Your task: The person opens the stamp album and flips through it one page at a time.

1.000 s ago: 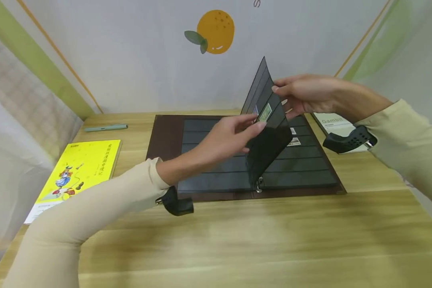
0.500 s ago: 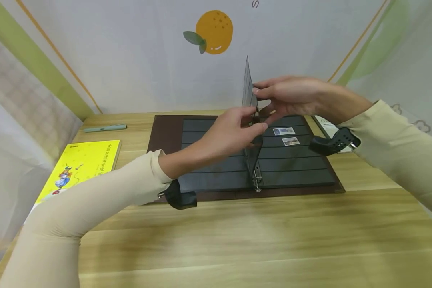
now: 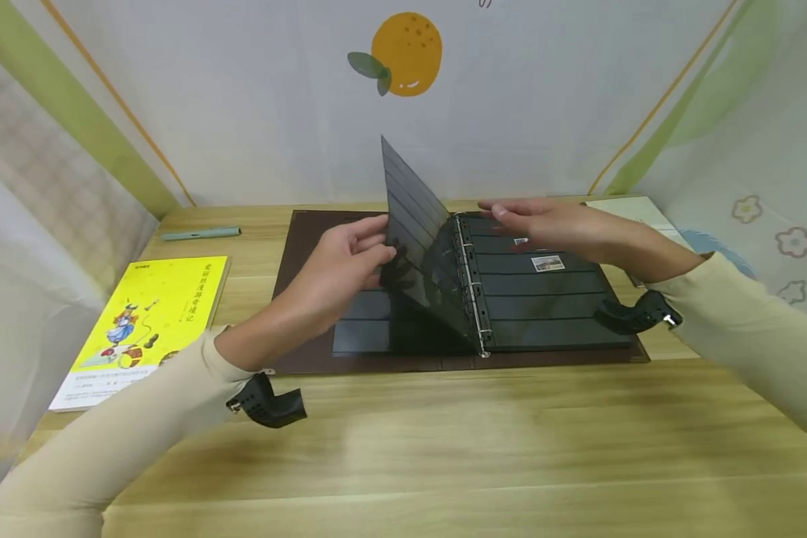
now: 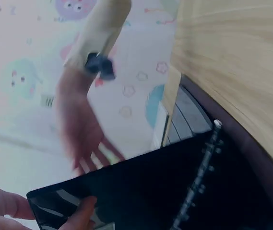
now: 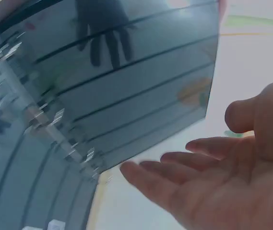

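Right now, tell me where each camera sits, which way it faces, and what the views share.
Head: worn on the head, looking forward and down at the album on the wooden table; both sleeved arms show, the left hand holding the raised black page, the right hand flat above the right-hand pages.
Left wrist: at the left wrist, looking across the page towards the right hand; left fingertips show.
Right wrist: at the right wrist, looking past the open palm at the page.
Shared: all three show the lifted page.
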